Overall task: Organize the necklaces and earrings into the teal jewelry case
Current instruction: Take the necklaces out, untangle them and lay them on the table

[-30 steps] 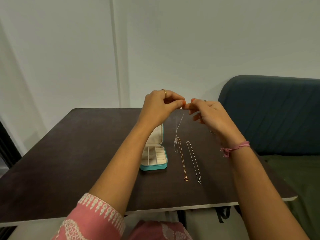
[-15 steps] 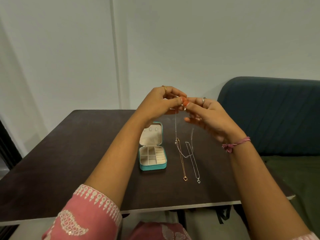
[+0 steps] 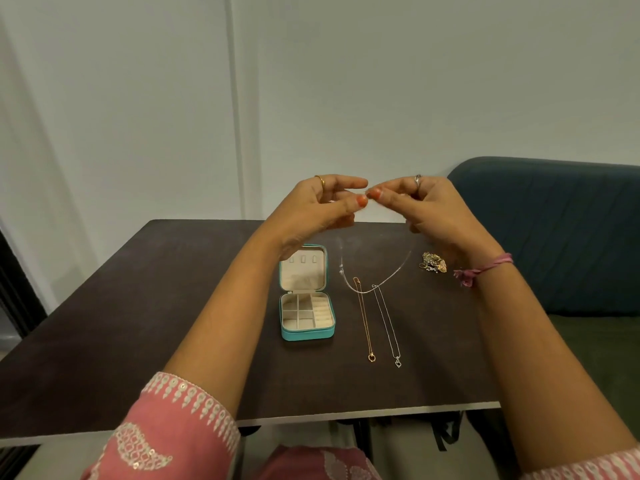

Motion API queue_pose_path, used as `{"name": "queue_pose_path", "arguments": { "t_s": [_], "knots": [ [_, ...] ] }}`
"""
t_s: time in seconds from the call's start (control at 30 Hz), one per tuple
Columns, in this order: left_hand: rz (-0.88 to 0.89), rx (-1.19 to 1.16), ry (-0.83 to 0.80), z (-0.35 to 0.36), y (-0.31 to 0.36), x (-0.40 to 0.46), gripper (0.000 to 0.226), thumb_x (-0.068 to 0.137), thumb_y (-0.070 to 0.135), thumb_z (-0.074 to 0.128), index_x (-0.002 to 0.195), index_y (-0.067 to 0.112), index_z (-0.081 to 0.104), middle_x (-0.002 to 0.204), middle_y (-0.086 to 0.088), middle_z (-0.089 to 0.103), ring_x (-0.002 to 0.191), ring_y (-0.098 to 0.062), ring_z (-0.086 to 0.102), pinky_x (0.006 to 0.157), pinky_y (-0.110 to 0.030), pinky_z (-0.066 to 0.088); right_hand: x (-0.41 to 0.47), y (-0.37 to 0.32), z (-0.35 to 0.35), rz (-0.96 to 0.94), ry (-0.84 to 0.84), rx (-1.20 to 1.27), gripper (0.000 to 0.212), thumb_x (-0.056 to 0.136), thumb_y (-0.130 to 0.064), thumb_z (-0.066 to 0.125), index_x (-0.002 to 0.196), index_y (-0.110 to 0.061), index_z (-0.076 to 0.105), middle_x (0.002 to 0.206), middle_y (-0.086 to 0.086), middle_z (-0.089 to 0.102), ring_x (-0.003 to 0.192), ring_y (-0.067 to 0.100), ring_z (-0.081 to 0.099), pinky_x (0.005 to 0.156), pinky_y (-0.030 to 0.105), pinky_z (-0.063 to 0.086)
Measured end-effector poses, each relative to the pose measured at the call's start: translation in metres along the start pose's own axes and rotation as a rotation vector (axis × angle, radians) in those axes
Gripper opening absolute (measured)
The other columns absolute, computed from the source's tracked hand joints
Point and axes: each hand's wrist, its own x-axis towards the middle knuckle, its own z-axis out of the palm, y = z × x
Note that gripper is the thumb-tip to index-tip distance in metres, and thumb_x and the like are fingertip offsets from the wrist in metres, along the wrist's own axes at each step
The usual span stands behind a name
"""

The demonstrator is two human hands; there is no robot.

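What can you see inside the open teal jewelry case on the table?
The teal jewelry case shows only bare cream dividers and ring rolls, with no jewelry visible in its tray. The lid has small tabs. Whether anything sits in its lower pocket cannot be seen.

A plain home room: a dark worktop (image 3: 138, 323) against bare white walls (image 3: 381, 81), beside a teal upholstered sofa (image 3: 561, 230).

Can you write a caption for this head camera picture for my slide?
Both hands, left hand and right hand, pinch a silver necklace above the table, beside the open teal jewelry case.
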Motion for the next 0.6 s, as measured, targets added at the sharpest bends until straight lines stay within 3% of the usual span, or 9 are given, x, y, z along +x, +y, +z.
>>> {"name": "queue_pose_path", "arguments": {
  "t_s": [0.13, 0.27, 0.6],
  "knots": [
    [-0.011, 0.081, -0.029, 0.005, -0.013, -0.006, 0.019, 0.087, 0.01, 0.066, 0.105, 0.015, 0.068, 0.1, 0.0, 0.071, 0.09, -0.005, 0.068, 0.078, -0.017, 0.054, 0.008, -0.007, -0.005, -0.01, 0.04, 0.045, 0.016, 0.092, -0.025, 0.061, 0.097, -0.013, 0.07, 0.048, -0.014, 0.043, 0.044, 0.005, 0.027, 0.04, 0.019, 0.022],
    [-0.069, 0.013, -0.002, 0.012, -0.031, -0.011, 0.013, 0.087, 0.014, 0.067, 0.098, 0.019, 0.071, 0.096, 0.003, 0.073, 0.097, -0.014, 0.068, 0.091, -0.029, 0.054, 0.013, -0.017, -0.01, -0.026, 0.047, 0.081, 0.014, 0.094, -0.021, 0.058, 0.096, -0.012, 0.068, 0.054, -0.007, 0.035, 0.044, 0.005, 0.029, 0.039, 0.018, 0.025],
    [-0.196, -0.389, -0.019, 0.03, -0.066, -0.029, 0.024, 0.088, -0.001, 0.06, 0.11, 0.004, 0.066, 0.107, -0.01, 0.071, 0.097, -0.02, 0.069, 0.083, -0.026, 0.057, 0.024, -0.025, -0.019, -0.052, 0.053, 0.06, 0.02, 0.092, -0.025, 0.061, 0.1, -0.009, 0.069, 0.064, -0.004, 0.056, 0.049, 0.008, 0.04, 0.044, 0.019, 0.03]
  ]
}}
